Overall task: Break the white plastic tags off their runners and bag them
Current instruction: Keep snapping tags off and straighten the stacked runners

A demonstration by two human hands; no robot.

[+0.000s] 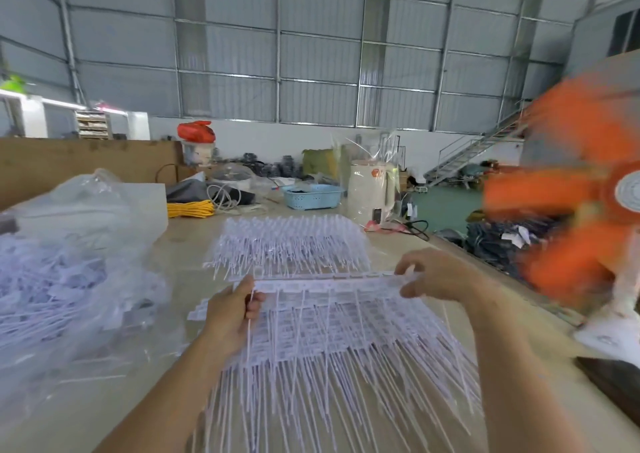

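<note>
Hands hold a strip of white plastic tags (pixel 329 284) level above the desk (pixel 180 286): the left hand (pixel 232 314) grips its near-left end, fingers curled around a thin stem, while the right hand (pixel 433 274) pinches the far-right end of the runner. Beneath lies a stack of tag sheets (pixel 339 366), stems fanning toward the camera; a second stack (pixel 289 244) sits just beyond. A clear plastic bag (pixel 69 262) of loose tags rests at left. An orange fan (pixel 568 217) spins, blurred, at right.
</note>
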